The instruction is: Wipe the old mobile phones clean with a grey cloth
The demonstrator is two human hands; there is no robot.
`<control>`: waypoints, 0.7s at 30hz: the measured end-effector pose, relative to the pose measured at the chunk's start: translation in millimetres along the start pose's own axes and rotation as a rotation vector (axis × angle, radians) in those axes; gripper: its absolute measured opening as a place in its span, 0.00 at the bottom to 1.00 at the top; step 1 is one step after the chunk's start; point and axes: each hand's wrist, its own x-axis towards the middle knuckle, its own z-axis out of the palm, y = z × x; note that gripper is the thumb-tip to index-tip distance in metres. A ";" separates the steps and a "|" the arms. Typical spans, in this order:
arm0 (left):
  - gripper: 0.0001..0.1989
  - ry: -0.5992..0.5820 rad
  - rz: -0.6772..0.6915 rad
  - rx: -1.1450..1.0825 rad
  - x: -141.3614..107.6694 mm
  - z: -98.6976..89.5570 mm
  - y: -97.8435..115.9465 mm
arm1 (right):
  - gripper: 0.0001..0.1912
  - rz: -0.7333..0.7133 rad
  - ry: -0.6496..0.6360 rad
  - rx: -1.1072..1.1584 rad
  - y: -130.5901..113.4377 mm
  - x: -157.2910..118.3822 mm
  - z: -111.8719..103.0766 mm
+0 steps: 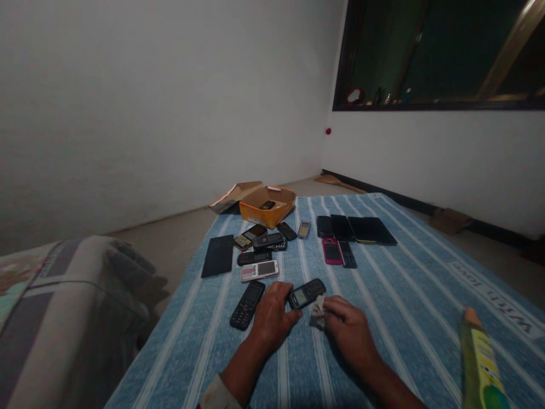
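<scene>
A dark keypad mobile phone [306,293] lies at a slant, its small screen facing up. My left hand [275,312] grips its left end between thumb and fingers. Pinched in my right hand [347,325] is a crumpled, pale piece of cloth or tissue [318,312], close to the phone's lower right edge; whether it touches the phone is hard to make out. Just left of my left hand rests another black keypad phone [247,305]. Beyond it are a white and pink phone [259,271] and a dark phone [254,258].
Several more phones [269,240] lie behind, near an open orange box [268,213] with a phone inside. A black tablet [217,256] is at left. Dark flat devices [370,230] and a pink phone [331,251] sit at right. A yellow-green bottle [483,363] lies front right on the striped cloth [409,318].
</scene>
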 end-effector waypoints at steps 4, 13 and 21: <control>0.20 0.075 -0.052 -0.202 -3.6 -4.6 12.2 | 0.10 0.216 0.089 0.250 -13.0 13.4 1.8; 0.24 -0.181 -0.278 -1.035 -7.0 2.9 30.2 | 0.12 0.471 0.084 0.748 -26.6 18.7 22.0; 0.14 -0.197 -0.305 -1.153 -5.2 7.0 19.6 | 0.12 0.548 0.076 0.835 -17.9 20.1 17.8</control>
